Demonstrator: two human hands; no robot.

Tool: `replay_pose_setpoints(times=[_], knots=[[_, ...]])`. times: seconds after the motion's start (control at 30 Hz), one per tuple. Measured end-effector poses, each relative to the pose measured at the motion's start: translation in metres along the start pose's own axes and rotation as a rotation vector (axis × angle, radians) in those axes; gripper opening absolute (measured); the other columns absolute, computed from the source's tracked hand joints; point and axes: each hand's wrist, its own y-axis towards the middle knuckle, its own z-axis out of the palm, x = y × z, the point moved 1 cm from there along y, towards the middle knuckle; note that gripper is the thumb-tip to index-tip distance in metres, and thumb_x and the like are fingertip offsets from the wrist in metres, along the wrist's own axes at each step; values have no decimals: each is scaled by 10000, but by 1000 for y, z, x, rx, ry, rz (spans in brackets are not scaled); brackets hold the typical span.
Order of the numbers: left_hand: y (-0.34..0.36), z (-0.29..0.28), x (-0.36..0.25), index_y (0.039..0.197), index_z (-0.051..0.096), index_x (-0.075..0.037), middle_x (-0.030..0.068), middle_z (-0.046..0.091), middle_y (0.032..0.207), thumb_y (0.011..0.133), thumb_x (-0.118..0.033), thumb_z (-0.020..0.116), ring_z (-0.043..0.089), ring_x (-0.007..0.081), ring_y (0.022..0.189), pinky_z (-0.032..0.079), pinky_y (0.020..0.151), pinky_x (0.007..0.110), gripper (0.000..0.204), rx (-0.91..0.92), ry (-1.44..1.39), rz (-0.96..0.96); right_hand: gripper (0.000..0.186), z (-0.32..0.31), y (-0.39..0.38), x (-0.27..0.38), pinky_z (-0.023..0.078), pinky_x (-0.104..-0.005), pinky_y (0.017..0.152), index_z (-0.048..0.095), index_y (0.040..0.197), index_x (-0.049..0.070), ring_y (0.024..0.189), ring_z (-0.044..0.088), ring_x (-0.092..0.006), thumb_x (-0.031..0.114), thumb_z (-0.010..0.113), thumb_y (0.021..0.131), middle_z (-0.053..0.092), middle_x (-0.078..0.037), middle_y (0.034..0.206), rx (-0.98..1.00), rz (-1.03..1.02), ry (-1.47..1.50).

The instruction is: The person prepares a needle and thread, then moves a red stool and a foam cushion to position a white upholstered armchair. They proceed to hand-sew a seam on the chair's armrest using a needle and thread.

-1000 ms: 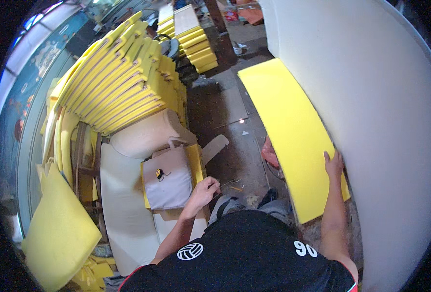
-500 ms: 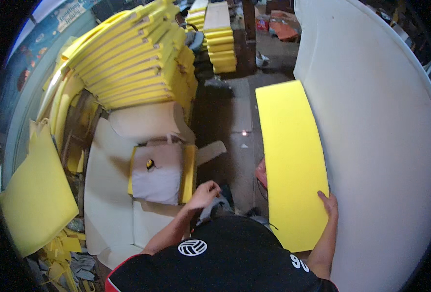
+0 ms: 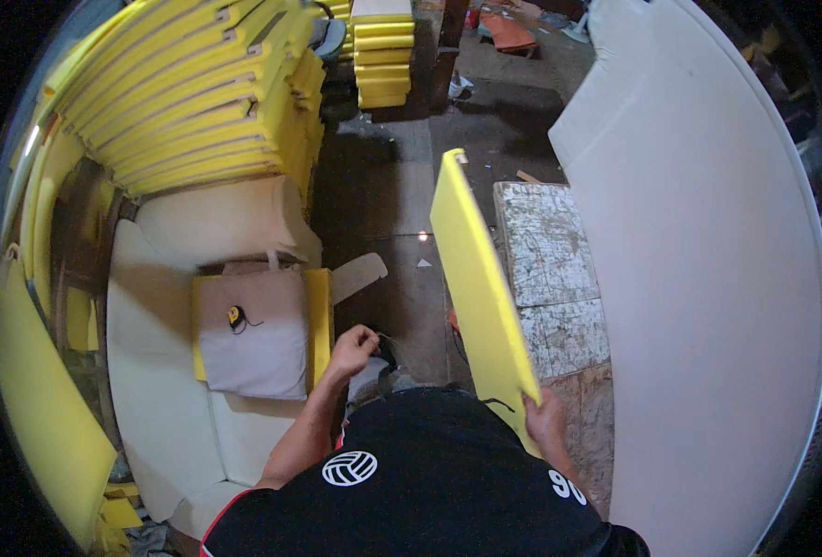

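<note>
Grips tilted yellow foam panel (image 3: 474,283) with right hand (image 3: 546,422) at four-thirty; pinches thin strand (image 3: 386,336) with left hand (image 3: 355,351) at seven o'clock, near grey cushion (image 3: 255,348).

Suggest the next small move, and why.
I'd probably bring the left hand across to steady the yellow panel: it is tipped up steeply, only the right hand grips it, near its lower end, and the left is well clear.

A tape measure (image 3: 235,317) lies on the cloth (image 3: 260,353), left of the foam panel (image 3: 472,269).
</note>
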Motion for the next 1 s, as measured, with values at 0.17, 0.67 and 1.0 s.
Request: replay_pose_setpoints(times=[0.17,0.67,1.0], knots=[[41,-77,36,909,611,-39,23,635,784,963,-150,598,556,99,688,448,617,265,124,-86,-79,-61,246,4,6,101,505,-510,765,694,1064,79,899,656,-435,212,666,859,683,-243,917,152,69,-79],[171,-202,46,894,623,-27,49,658,758,937,-104,597,623,132,722,492,682,285,92,-193,-204,54,256,-12,151,243,518,-502,807,703,1047,104,912,660,-421,235,650,834,693,-209,955,104,18,-64],[240,-165,-17,890,598,-46,32,645,762,933,-74,565,552,109,635,453,588,262,61,-142,-160,-179,218,-3,320,269,519,-482,726,732,987,98,816,674,-407,222,645,831,693,-217,854,-8,-95,72]])
